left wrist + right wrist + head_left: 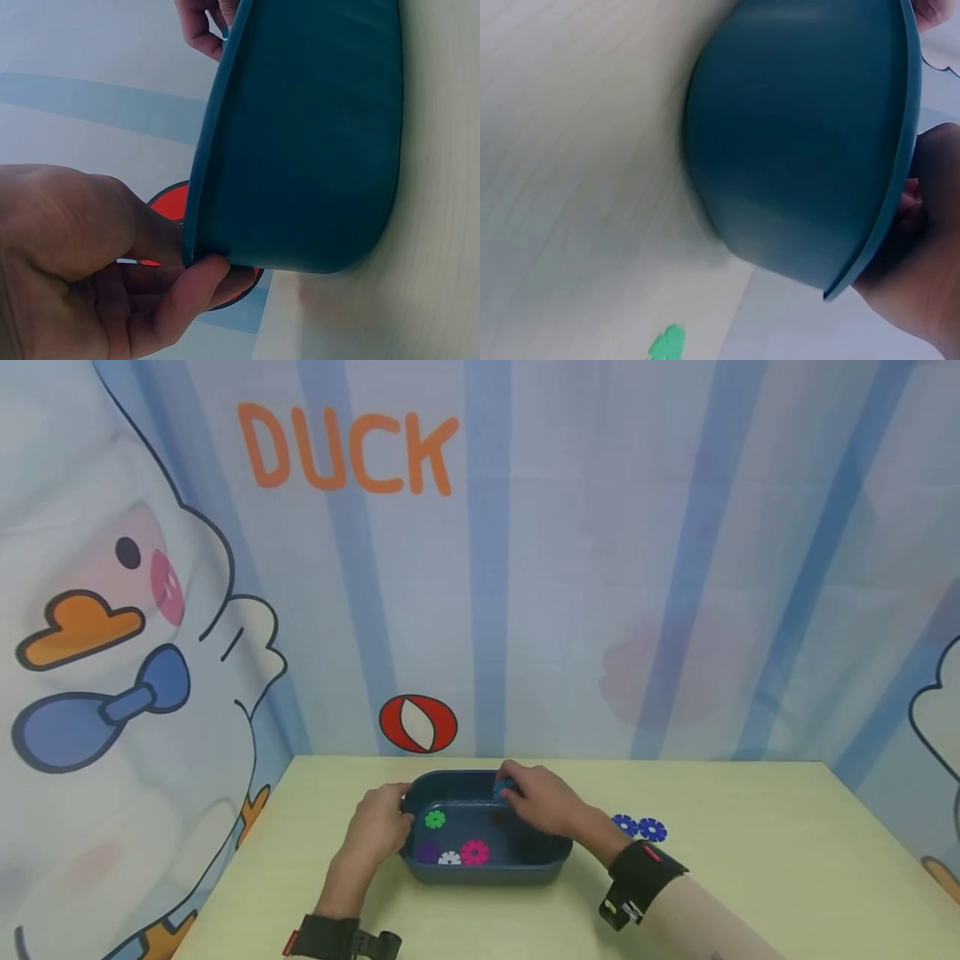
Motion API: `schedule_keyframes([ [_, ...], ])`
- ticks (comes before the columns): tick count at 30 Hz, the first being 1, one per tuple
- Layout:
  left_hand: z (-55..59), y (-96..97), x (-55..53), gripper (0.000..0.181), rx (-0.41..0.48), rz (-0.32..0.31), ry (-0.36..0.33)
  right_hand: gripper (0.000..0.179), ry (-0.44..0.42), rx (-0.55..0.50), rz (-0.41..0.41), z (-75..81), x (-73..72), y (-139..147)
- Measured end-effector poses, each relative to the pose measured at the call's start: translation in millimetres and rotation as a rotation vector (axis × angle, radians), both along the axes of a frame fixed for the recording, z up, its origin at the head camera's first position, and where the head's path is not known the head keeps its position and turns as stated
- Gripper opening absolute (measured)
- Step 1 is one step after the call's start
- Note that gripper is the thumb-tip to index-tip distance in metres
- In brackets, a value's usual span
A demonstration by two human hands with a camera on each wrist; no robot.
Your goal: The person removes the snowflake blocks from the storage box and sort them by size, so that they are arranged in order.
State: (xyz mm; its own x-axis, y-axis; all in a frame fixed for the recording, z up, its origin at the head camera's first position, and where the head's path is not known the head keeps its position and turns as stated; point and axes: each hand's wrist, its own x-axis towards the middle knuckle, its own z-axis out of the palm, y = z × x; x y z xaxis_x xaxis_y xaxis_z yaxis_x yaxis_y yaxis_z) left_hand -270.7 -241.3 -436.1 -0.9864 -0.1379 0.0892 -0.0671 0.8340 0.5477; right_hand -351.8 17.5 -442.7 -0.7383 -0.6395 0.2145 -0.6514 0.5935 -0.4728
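Left hand (377, 821) grips the dark-blue oblong plastic basin (487, 875); right hand (546, 797) pinches a small blue piece (502, 787) at its rear right. Right wrist (600, 837) partly obstructs two blue flower-shaped discs (651, 830).

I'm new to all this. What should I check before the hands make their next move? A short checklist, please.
1. Dark blue-teal, rounded rectangular plastic tub rests on the pale yellow table: ok.
2. Left hand grips the tub's rim: ok.
3. Right hand holds the small blue piece: ok.
4. That piece's full shape: cannot tell; fingers cover part of it.
5. Every flower-shaped disc inside the tub: not ok; two dark blue flower-shaped discs lie on the table, right of it.
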Motion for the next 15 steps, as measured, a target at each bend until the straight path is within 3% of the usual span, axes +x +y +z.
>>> schedule_keyframes([
  [15, -0.6, 1.2, -0.1, 0.045, -0.011, -0.005, 0.009, 0.017, 0.038, -0.056, -0.052, -1.5, -1.6, 28],
])
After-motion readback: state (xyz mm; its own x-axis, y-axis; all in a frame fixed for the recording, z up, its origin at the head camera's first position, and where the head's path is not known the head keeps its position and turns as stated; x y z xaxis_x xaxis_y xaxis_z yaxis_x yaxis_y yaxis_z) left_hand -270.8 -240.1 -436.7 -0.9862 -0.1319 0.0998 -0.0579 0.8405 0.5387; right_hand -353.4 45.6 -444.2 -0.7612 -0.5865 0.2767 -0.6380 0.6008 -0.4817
